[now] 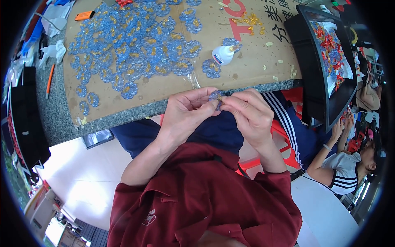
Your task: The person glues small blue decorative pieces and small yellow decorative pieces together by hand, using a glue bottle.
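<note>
Close to the table's front edge, my left hand (pixel 186 110) pinches a small translucent blue flower-shaped plastic piece (pixel 215 97) between thumb and fingers. From the other side, my right hand (pixel 250 114) is closed with its fingertips on the same piece; whether they hold a smaller part there is hidden. Just beyond the hands, a similar blue flower piece (pixel 211 68) lies on the cardboard. Beside it stands a white squeeze bottle (pixel 222 56), its nozzle against another blue piece. A wide heap of blue flower pieces with amber centres (pixel 135 45) spreads over the cardboard to the left.
Loose amber parts (pixel 252 21) lie on the cardboard sheet (pixel 263 61) at the far right. A black bin (pixel 302 45) of red and blue pieces stands at the right edge. Orange box (pixel 84 15) and orange pen (pixel 50 81) lie left. Another person (pixel 343 168) works at right.
</note>
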Motion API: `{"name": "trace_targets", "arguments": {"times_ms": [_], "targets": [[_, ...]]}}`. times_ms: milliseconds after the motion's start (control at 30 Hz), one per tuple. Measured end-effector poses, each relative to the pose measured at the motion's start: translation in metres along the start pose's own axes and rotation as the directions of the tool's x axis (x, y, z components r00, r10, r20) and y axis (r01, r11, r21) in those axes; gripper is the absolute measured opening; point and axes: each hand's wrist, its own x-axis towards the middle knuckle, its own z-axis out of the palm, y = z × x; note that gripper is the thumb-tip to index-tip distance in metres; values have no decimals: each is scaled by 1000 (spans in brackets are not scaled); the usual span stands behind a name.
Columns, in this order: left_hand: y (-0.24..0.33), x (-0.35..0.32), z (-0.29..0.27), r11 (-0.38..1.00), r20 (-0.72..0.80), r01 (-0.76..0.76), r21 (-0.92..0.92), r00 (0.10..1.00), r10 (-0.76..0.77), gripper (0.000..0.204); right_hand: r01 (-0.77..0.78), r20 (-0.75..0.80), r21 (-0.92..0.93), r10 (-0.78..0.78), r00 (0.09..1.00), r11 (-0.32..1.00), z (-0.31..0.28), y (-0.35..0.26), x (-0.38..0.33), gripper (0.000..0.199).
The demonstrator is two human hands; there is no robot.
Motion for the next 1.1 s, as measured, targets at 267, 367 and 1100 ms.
{"name": "trace_targets", "arguments": {"times_ms": [267,367,1100], "targets": [[1,0,-4,1000,8,-11,6,1000,11,26,31,1,-3,-31,1000,1000,0,-5,3,29],[1,0,-3,999,-5,-18,31,1000,18,26,60,-6,-24,-60,998,998,1,-6,3,29],[9,-1,-2,989,40,-37,145,999,32,24,167,5,-153,-169,986,974,4,-5,1,28]]}}
